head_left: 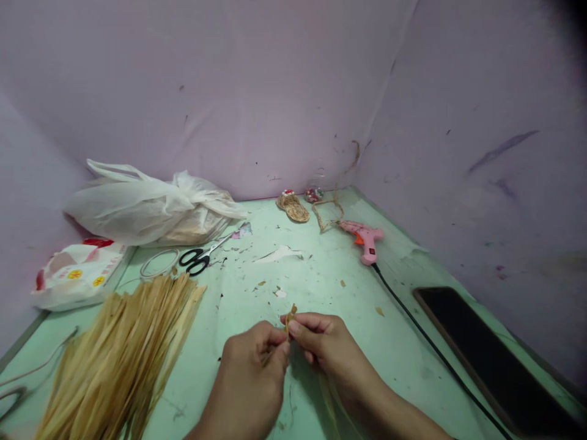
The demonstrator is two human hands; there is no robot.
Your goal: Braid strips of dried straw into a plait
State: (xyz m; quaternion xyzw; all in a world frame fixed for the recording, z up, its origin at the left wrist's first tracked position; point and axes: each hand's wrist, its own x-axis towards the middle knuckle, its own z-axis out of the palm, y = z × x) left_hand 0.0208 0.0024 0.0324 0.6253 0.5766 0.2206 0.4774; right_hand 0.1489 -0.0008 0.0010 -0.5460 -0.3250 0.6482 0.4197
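Between my fingertips is a small twisted piece of dried straw-like strip [291, 313], its knobbed end poking up. My left hand [254, 366] pinches it low, thumb against forefinger. My right hand [328, 348] grips it from the other side, the thumb laid over it. Loose pale strips [329, 400] trail down below my right hand toward the near edge. To the left of my hands lies a thick bundle of flat, dry, tan strips [123, 354]. My fingers hide the lower part of the twisted piece.
Black-handled scissors [202, 260] and a wire coil [158, 264] lie beyond the bundle. Behind are a tied white plastic bag [156, 205] and a printed packet [82, 274]. Woven straw pieces [293, 209], a pink glue gun [364, 238] with black cord [422, 330], and a phone [486, 354] are also there.
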